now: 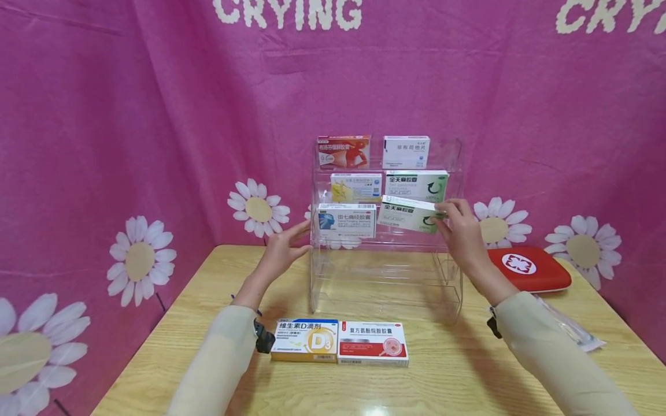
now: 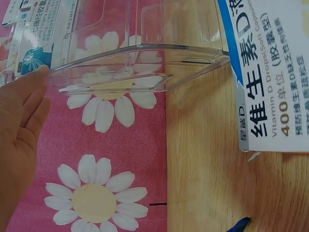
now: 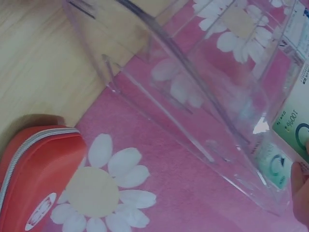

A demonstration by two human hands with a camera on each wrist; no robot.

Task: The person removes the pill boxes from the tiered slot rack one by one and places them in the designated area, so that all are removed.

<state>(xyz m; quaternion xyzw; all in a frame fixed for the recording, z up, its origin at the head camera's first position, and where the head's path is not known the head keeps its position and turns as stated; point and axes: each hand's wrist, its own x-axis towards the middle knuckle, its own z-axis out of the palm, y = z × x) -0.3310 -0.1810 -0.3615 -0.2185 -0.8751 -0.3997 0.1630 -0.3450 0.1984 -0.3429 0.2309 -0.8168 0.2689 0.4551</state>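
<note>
A clear tiered display rack [image 1: 343, 271] stands on the table with medicine boxes on its upper tiers. My right hand [image 1: 463, 234] pinches the right end of a white and green medicine box [image 1: 406, 215], which is tilted at the third tier. Directly above it sits a matching green and white box [image 1: 416, 184]. My left hand [image 1: 283, 248] rests its extended fingertips against the rack's left side, close to a white box with a blue picture [image 1: 347, 221]. In the right wrist view, only part of the right hand [image 3: 300, 193] shows at the edge beside the green-ended box.
A vitamin D box [image 1: 304, 341] and a red and white box [image 1: 373, 344] lie side by side in front of the rack. To the right are a red zip case [image 1: 531, 270] and a clear plastic packet [image 1: 572, 326]. A pink daisy-patterned curtain [image 1: 208, 115] hangs behind.
</note>
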